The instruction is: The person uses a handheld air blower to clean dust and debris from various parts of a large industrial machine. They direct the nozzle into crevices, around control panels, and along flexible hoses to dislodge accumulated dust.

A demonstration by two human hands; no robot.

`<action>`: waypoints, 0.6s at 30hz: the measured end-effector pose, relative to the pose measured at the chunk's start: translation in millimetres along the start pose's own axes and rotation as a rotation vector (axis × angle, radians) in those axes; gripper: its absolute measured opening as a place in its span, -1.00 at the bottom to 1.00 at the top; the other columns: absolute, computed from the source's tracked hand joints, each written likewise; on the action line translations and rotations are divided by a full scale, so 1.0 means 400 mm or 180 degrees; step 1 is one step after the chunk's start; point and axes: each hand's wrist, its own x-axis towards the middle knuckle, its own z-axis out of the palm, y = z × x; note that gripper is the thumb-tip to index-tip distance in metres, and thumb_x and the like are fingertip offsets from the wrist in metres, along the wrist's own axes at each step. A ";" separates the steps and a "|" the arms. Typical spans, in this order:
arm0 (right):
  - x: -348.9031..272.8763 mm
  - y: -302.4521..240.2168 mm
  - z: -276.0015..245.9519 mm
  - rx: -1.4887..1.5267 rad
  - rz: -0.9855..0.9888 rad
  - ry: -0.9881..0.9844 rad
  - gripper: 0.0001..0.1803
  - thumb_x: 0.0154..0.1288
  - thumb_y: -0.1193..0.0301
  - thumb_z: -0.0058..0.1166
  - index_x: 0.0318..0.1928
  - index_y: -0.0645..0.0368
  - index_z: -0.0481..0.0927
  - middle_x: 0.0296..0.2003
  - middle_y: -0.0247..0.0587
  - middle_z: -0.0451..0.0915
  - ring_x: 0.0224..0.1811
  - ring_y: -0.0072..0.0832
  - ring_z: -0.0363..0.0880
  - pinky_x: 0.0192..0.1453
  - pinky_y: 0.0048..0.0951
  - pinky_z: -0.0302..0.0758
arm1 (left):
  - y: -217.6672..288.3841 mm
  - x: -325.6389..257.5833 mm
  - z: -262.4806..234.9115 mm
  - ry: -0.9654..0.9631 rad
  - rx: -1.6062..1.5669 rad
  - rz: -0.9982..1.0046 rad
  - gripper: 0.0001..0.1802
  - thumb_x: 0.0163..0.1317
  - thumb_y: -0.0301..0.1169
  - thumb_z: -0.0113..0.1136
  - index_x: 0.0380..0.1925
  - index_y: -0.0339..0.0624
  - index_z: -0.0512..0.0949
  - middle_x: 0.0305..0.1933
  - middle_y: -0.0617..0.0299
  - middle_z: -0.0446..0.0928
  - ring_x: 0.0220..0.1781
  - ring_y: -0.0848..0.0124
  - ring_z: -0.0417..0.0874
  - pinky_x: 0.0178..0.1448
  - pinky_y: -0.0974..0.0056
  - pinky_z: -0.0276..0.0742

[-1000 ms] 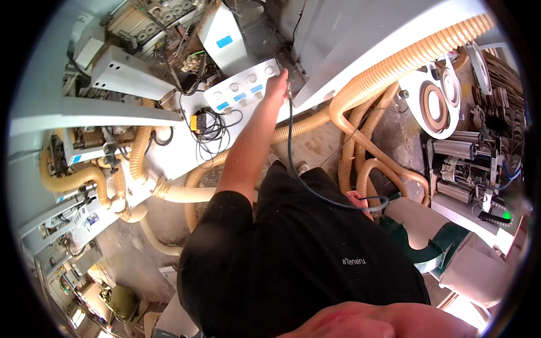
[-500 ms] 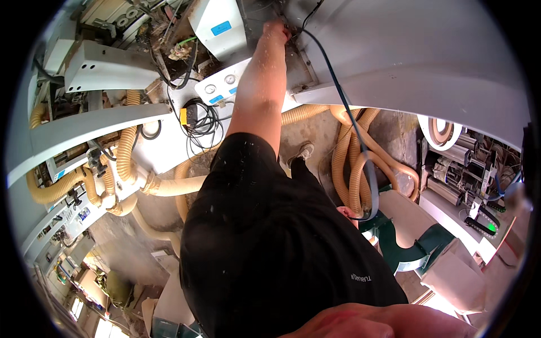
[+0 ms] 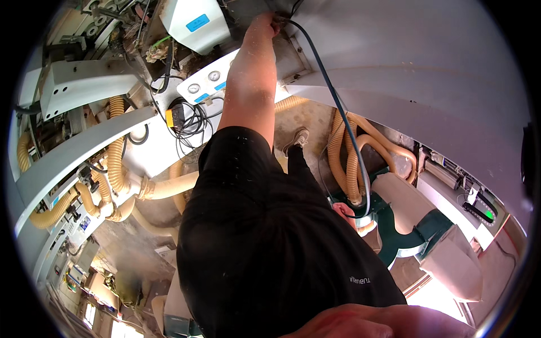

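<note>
Dark blue hose (image 3: 338,107), looking light, limp and easy to kink, is running from the machine's top down to the floor; the left hand (image 3: 269,23) is gripping its upper end, the sensible hold. Right hand (image 3: 344,213) is pinching the lower loop beside corrugated tan ducts (image 3: 345,163).

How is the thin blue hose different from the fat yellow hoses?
The blue hose is thin and smooth; the yellow hoses are thick and ribbed. The blue hose is held up high by the left hand; the yellow hoses lie low by the machine, with no hand on them. Both bend in curves.
</note>
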 end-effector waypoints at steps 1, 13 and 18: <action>0.002 0.007 0.002 0.0024 -0.0053 -0.0009 -0.79 0.51 0.32 0.17 -0.10 0.22 0.62 -0.33 -0.51 0.56 -0.31 -0.78 0.44 -0.20 -0.67 0.39 | -0.006 0.014 0.001 0.0396 0.0018 0.0032 -0.87 0.33 -0.44 0.20 -0.41 -0.22 0.54 -0.57 0.07 0.48 -0.76 0.24 0.41 -0.66 0.13 0.40; -0.002 0.071 0.059 -0.0112 -0.0166 0.0138 -0.77 0.47 0.28 0.20 -0.12 0.21 0.68 -0.36 -0.46 0.63 -0.29 -0.68 0.54 -0.16 -0.57 0.47 | 0.032 0.126 -0.009 0.0257 0.0195 0.0343 -0.82 0.36 -0.33 0.15 -0.32 -0.23 0.58 -0.53 0.06 0.52 -0.62 0.23 0.50 -0.58 0.07 0.44; 0.008 0.045 0.076 -0.0167 -0.0137 0.0116 -0.78 0.46 0.29 0.21 -0.13 0.21 0.68 -0.36 -0.46 0.62 -0.30 -0.70 0.53 -0.17 -0.57 0.46 | 0.018 0.096 0.018 0.0264 0.0211 0.0471 -0.79 0.38 -0.30 0.12 -0.30 -0.23 0.58 -0.52 0.06 0.52 -0.59 0.23 0.51 -0.56 0.07 0.42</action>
